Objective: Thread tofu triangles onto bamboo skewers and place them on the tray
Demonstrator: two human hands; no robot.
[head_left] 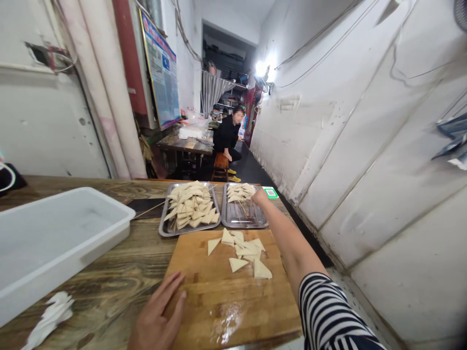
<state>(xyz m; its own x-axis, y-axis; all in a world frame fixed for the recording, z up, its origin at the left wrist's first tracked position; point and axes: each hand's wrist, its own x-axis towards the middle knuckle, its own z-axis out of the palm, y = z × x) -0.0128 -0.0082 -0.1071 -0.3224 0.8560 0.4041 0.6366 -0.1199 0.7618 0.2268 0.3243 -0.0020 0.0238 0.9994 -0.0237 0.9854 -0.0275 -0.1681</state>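
Hazard assessment. The right hand [260,197] is at full reach over the far right corner of the shallow rectangular steel tray [243,219] that carries skewered pale triangular tofu pieces [239,192]. A downward push on that raised rim would probably tip or slide the tray along the brown grained wooden counter [109,287], scattering the thin bamboo skewers [243,210]. The striped sleeve [328,311] passes close above the loose cut tofu triangles [244,250] on the rectangular wooden cutting board [226,301]; if the forearm drops on withdrawal, it could likely drag pieces off the right edge, which lies near the counter edge.

Position of items. The skewered tofu lies directly beneath and just left of the right grip. A second steel tray heaped with tofu triangles [190,209] stands further left of it, just beside the first. The loose triangles lie nearer the body, below the forearm.

Hand pose. Right arm: extended forward, elbow nearly straight. The fingers curl downward at the tray's far end; whether they hold a skewer cannot be told. Left hand [156,321]: palm down, fingers spread flat, resting on the board's near left corner, holding nothing. A white plastic tub [54,243] stands well left of that grip.
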